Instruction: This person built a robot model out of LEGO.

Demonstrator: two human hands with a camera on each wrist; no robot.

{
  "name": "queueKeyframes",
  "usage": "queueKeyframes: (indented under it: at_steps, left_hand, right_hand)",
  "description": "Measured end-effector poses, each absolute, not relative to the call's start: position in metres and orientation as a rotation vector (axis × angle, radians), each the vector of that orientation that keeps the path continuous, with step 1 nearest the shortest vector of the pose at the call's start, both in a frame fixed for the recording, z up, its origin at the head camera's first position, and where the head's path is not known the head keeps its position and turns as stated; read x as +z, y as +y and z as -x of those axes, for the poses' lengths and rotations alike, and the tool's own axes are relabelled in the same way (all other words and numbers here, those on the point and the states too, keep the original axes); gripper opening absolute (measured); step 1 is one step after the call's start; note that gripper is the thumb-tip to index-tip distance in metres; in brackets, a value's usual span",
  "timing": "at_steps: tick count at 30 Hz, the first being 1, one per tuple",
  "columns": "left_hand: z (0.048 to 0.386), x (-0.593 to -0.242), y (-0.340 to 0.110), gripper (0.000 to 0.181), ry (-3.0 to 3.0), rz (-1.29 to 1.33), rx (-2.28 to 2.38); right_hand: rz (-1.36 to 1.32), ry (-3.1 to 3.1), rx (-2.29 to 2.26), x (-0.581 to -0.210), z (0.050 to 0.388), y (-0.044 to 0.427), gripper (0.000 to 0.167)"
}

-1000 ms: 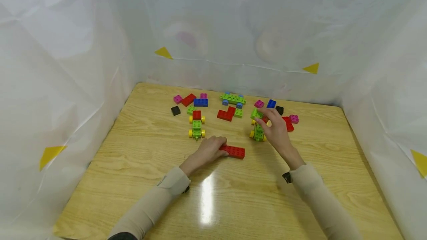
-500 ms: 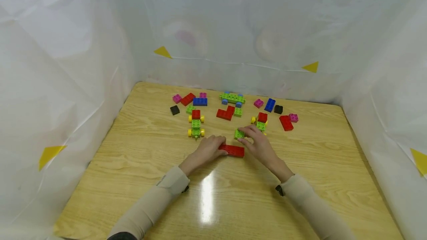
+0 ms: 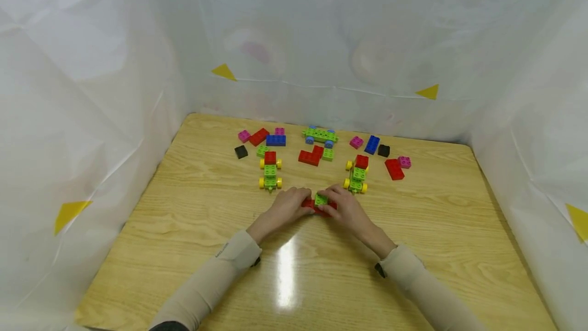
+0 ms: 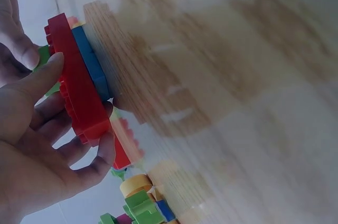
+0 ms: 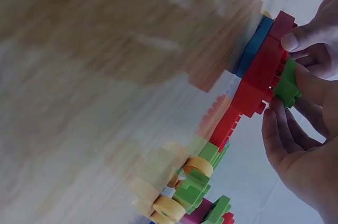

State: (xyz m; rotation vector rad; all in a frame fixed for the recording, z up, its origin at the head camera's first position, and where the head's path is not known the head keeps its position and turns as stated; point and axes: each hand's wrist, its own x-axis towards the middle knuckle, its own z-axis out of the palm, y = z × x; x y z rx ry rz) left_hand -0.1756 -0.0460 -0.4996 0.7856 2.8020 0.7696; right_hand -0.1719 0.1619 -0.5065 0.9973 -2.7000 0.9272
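Observation:
My left hand [image 3: 287, 207] grips the left end of a long red building brick [image 4: 82, 84] near the middle of the table. Under the red brick sits a blue brick [image 4: 92, 63], visible in both wrist views. With thumb and fingers, my right hand [image 3: 346, 209] pinches a small green brick [image 3: 320, 199] at the studded top of the red one. The right wrist view shows the green brick [image 5: 288, 84] against the studs; whether it is pressed fully down I cannot tell. Fingers hide parts of both bricks.
Two green cars with yellow wheels, a left one [image 3: 270, 172] and a right one [image 3: 357, 175], stand beyond my hands, each bearing a red brick. Farther back are a blue-wheeled green base [image 3: 320, 137], red bricks [image 3: 311, 156] and several loose bricks. White sheeting [image 3: 321, 40] encloses the table [image 3: 206, 218].
My right hand has carried the green brick from above the right car, leftward and nearer to me, onto the red brick. My left hand has stayed in place on the red brick.

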Motion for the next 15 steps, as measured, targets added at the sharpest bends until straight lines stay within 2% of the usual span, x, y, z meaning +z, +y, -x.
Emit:
queueKeyframes:
  at_steps: [15]
  left_hand:
    - [0.1769, -0.4997, -0.0458, 0.023, 2.781, -0.771, 0.732]
  right_hand:
    - [-1.054, -2.662, 0.861, -0.5056, 0.1685, 0.1592, 0.031]
